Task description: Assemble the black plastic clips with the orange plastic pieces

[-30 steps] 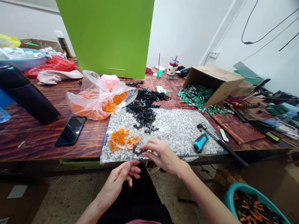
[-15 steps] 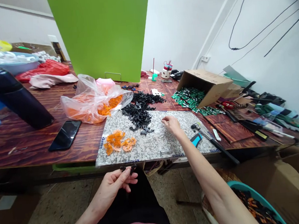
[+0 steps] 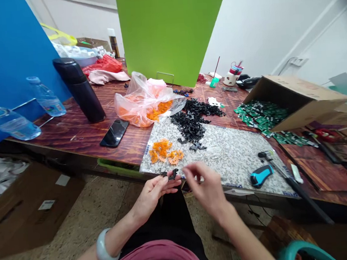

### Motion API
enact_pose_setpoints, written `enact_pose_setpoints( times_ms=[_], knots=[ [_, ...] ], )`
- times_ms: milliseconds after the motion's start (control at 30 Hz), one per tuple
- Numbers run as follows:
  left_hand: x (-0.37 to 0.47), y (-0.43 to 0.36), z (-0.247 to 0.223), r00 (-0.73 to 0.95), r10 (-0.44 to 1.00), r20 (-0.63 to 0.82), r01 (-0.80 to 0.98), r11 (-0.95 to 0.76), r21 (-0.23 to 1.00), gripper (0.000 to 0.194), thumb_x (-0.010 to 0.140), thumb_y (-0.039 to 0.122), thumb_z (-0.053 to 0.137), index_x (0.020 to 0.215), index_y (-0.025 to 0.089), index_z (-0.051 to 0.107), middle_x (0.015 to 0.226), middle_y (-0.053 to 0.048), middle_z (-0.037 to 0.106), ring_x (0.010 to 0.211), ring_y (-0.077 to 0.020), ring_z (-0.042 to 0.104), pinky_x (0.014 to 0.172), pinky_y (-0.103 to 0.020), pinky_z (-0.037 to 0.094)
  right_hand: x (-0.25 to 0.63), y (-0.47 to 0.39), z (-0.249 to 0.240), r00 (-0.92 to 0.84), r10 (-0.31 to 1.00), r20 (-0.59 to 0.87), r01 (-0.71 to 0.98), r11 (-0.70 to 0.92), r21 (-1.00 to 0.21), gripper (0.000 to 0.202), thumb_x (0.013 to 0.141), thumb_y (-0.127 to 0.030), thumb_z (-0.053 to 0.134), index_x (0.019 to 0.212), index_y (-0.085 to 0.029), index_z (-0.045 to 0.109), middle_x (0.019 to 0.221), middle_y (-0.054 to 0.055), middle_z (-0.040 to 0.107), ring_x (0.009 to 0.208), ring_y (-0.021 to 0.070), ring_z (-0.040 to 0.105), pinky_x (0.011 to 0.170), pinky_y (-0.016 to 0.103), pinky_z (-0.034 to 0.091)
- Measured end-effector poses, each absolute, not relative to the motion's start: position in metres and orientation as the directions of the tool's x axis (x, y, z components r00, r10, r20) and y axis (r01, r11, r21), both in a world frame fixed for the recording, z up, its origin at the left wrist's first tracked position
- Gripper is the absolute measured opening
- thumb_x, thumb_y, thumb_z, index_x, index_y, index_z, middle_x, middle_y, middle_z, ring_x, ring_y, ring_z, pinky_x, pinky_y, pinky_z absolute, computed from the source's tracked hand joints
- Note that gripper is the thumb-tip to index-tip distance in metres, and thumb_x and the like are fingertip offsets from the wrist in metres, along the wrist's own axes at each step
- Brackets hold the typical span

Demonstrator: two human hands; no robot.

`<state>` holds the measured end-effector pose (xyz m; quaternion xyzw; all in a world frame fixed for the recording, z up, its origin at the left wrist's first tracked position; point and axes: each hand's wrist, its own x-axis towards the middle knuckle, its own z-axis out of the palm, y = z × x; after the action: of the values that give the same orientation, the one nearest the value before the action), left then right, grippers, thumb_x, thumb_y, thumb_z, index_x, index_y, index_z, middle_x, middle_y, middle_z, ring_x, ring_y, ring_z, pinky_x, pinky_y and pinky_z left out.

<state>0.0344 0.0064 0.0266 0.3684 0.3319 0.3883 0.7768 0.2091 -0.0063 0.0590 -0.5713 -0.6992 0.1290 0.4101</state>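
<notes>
My left hand (image 3: 151,195) is closed on a small black plastic part (image 3: 173,173), held just off the board's front edge. Close to its right is my right hand (image 3: 206,188), thumb and fingers pinched together and slightly blurred; whatever they hold is too small to make out. On the speckled grey board (image 3: 237,143), thin clear or metallic pins (image 3: 215,152) lie loose. Behind them a heap of black plastic parts (image 3: 191,124) spreads onto the table. Translucent orange parts (image 3: 162,149) lie at the board's left side.
A blue-handled tool (image 3: 261,176) and a black-handled hammer (image 3: 295,190) lie at the right. Left of the board are a phone (image 3: 114,133), a bag of orange parts (image 3: 138,104) and a dark flask (image 3: 82,91). A tipped cardboard box (image 3: 302,91) spills green pieces. A teal tub (image 3: 305,247) stands below.
My right hand has come back from the pins on the board to beside my left hand, fingers pinched. My left hand still holds the black part. The view has turned left.
</notes>
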Motion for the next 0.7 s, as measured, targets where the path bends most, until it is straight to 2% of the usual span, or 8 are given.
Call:
enact_pose_setpoints(
  times_ms=[67,200,333,467,700],
  knots=[
    [0.037,0.006,0.025,0.475,0.855,-0.209,-0.361,0.406,0.840,0.028,0.083,0.039,0.061,0.090,0.012,0.067,0.100,-0.009,0.074,0.099,-0.0258,0.066,0.094,-0.040,0.047,0.183,-0.026,0.051,-0.049,0.888,0.456,0.628,0.382,-0.677,0.011,0.090,-0.023,0.049,0.083,-0.021,0.058,0.074,0.003,0.061,0.066,0.0141,0.058,0.060,0.025,0.047],
    [0.038,0.005,0.024,0.483,0.854,-0.193,-0.367,0.397,0.841,0.024,0.085,0.034,0.058,0.075,0.013,0.064,0.096,-0.006,0.073,0.097,-0.0235,0.066,0.094,-0.037,0.047,0.167,-0.033,0.039,-0.006,0.878,0.479,0.607,0.383,-0.696,0.010,0.088,-0.018,0.049,0.081,-0.020,0.056,0.074,0.003,0.060,0.065,0.0136,0.057,0.059,0.024,0.047],
    [0.038,0.002,0.024,0.486,0.850,-0.202,-0.370,0.409,0.834,0.020,0.086,0.031,0.056,0.086,0.014,0.067,0.096,-0.006,0.074,0.098,-0.0232,0.066,0.095,-0.037,0.046,0.171,-0.030,0.036,0.004,0.878,0.478,0.616,0.374,-0.693,0.011,0.088,-0.017,0.049,0.080,-0.021,0.055,0.072,0.002,0.058,0.065,0.0133,0.056,0.059,0.024,0.047],
    [0.038,0.000,0.025,0.482,0.855,-0.193,-0.380,0.403,0.833,0.027,0.086,0.033,0.055,0.103,0.016,0.067,0.100,-0.006,0.073,0.101,-0.0237,0.065,0.096,-0.038,0.045,0.170,-0.031,0.035,-0.007,0.876,0.483,0.623,0.381,-0.683,0.011,0.087,-0.016,0.049,0.079,-0.021,0.056,0.072,0.002,0.058,0.067,0.0142,0.057,0.063,0.025,0.048],
    [0.039,0.001,0.030,0.425,0.880,-0.213,-0.298,0.358,0.885,0.035,0.084,0.042,0.059,0.102,0.014,0.070,0.096,-0.006,0.074,0.090,-0.0226,0.068,0.093,-0.038,0.047,0.166,-0.030,0.036,0.005,0.871,0.490,0.612,0.385,-0.691,0.013,0.087,-0.015,0.049,0.077,-0.020,0.055,0.070,0.001,0.056,0.067,0.0132,0.055,0.064,0.025,0.047]
  ],
)
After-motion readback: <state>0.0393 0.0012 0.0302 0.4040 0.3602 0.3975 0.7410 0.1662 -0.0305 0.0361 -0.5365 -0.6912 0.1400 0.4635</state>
